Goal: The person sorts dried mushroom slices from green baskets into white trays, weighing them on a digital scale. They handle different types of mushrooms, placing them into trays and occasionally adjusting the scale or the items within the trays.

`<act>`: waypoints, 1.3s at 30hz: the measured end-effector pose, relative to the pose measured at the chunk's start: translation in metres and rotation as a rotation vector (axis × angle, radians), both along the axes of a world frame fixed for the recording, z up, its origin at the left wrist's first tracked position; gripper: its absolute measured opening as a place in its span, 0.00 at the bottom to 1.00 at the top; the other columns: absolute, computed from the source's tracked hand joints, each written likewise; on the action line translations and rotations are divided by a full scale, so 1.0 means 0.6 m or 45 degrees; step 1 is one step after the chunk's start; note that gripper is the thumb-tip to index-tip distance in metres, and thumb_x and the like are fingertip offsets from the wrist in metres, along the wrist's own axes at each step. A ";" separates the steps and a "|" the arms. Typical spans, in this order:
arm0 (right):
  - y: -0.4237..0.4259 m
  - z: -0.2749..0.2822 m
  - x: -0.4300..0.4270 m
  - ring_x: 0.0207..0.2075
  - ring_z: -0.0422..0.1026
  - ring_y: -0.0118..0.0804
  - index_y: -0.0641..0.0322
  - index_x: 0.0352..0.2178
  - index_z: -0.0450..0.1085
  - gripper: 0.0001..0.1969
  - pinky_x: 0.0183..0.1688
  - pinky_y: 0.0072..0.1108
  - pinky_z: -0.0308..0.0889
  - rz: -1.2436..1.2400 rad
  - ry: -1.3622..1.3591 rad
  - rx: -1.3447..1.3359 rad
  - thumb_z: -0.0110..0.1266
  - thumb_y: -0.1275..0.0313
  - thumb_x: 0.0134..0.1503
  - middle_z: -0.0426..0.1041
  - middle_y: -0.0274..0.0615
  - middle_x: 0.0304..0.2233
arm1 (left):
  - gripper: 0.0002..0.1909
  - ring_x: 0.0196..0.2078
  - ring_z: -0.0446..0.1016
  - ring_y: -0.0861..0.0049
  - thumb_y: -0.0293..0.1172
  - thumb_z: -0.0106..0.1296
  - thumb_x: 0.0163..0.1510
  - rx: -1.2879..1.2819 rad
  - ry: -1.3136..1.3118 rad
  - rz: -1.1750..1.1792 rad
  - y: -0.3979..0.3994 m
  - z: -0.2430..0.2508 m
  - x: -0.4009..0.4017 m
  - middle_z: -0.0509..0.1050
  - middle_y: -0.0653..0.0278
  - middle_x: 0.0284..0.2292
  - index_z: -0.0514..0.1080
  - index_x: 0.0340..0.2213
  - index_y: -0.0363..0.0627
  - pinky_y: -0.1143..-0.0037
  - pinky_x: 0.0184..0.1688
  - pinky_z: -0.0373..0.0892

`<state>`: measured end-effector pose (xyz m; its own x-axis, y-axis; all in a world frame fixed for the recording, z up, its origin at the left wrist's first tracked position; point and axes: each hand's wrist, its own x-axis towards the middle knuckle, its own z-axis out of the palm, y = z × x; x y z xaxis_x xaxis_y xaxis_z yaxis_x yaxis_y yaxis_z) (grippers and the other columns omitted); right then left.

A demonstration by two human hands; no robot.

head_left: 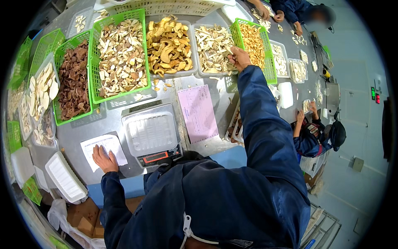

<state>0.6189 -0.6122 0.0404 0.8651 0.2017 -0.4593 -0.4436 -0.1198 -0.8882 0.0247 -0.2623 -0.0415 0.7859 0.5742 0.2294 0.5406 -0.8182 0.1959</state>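
My left hand (105, 158) lies flat with fingers spread on a creased white paper (116, 146) bearing writing. My right hand (240, 59) is stretched out over the right edge of a clear plastic tray (203, 72) of pale dried slices, its fingertips closed on a pale slice (229, 50). An empty clear plastic tray (150, 129) sits on a digital scale (160, 157) between my arms. A pink printed form (199, 115) lies to the right of the scale. Left of the pale slices stands a tray of yellow-brown curved slices (169, 43).
Green baskets of pale slices (122, 59), dark brown slices (73, 84) and small orange pieces (253, 40) line the table. White trays (66, 176) are stacked at the left edge. Filled containers stand under my right arm. One co-worker (314, 137) is at the right, others at the far side.
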 end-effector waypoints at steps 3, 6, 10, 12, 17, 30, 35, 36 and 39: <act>0.007 -0.012 0.005 0.21 0.67 0.25 0.64 0.43 0.64 0.13 0.19 0.13 0.62 0.005 -0.108 -0.072 0.49 0.74 0.55 0.65 0.34 0.20 | 0.25 0.57 0.53 0.54 0.33 0.47 0.49 -0.012 0.001 0.009 -0.001 0.003 0.001 0.58 0.49 0.52 0.59 0.48 0.36 0.58 0.59 0.46; 0.004 -0.054 0.037 0.23 0.68 0.28 0.66 0.42 0.65 0.17 0.23 0.18 0.64 0.266 -0.554 -0.547 0.54 0.71 0.51 0.69 0.39 0.25 | 0.25 0.57 0.53 0.54 0.32 0.48 0.49 -0.015 -0.006 0.005 0.000 0.001 0.003 0.58 0.49 0.52 0.59 0.48 0.36 0.58 0.59 0.46; 0.010 -0.094 0.052 0.29 0.71 0.42 0.65 0.39 0.67 0.16 0.33 0.27 0.66 0.507 -1.037 -0.956 0.54 0.67 0.50 0.72 0.48 0.29 | 0.25 0.57 0.53 0.54 0.32 0.48 0.48 -0.019 0.002 0.012 0.001 0.000 0.001 0.58 0.49 0.52 0.59 0.48 0.37 0.58 0.59 0.46; 0.018 -0.100 0.053 0.30 0.72 0.46 0.66 0.38 0.67 0.16 0.36 0.28 0.67 0.513 -1.146 -1.018 0.52 0.67 0.50 0.72 0.50 0.28 | 0.25 0.57 0.53 0.54 0.32 0.48 0.48 -0.014 0.004 0.014 0.001 0.000 0.001 0.58 0.49 0.52 0.59 0.48 0.37 0.58 0.59 0.46; 0.008 -0.089 0.070 0.30 0.72 0.46 0.66 0.37 0.68 0.14 0.36 0.28 0.66 0.479 -0.568 -0.650 0.49 0.68 0.51 0.73 0.50 0.27 | 0.26 0.57 0.53 0.54 0.32 0.49 0.47 0.000 -0.018 -0.004 0.001 -0.003 0.004 0.58 0.49 0.52 0.59 0.48 0.37 0.58 0.59 0.46; 0.039 -0.053 0.024 0.33 0.71 0.51 0.57 0.35 0.68 0.12 0.35 0.36 0.66 0.858 -1.084 -1.596 0.50 0.65 0.50 0.73 0.50 0.29 | 0.25 0.58 0.52 0.54 0.31 0.47 0.48 -0.021 0.007 0.013 -0.001 0.003 0.006 0.57 0.49 0.53 0.59 0.48 0.36 0.57 0.59 0.45; 0.044 -0.002 0.023 0.36 0.71 0.53 0.62 0.33 0.70 0.14 0.38 0.37 0.65 0.944 -0.958 -1.480 0.50 0.62 0.51 0.73 0.53 0.32 | 0.25 0.57 0.52 0.53 0.31 0.48 0.48 -0.029 0.017 0.027 -0.008 0.005 -0.005 0.57 0.48 0.53 0.59 0.47 0.35 0.57 0.59 0.45; 0.023 -0.013 0.039 0.36 0.70 0.54 0.66 0.32 0.71 0.16 0.39 0.37 0.64 0.887 -0.959 -1.428 0.50 0.61 0.51 0.72 0.55 0.33 | 0.25 0.57 0.52 0.53 0.31 0.48 0.48 -0.026 -0.002 0.010 -0.004 0.005 0.004 0.57 0.48 0.52 0.59 0.47 0.35 0.57 0.60 0.45; 0.006 -0.033 0.057 0.38 0.70 0.55 0.65 0.34 0.71 0.19 0.41 0.36 0.64 0.719 -0.885 -1.262 0.51 0.59 0.49 0.72 0.57 0.33 | 0.25 0.57 0.52 0.53 0.32 0.48 0.48 -0.018 0.024 0.014 -0.001 0.004 0.005 0.57 0.48 0.52 0.59 0.47 0.35 0.57 0.60 0.45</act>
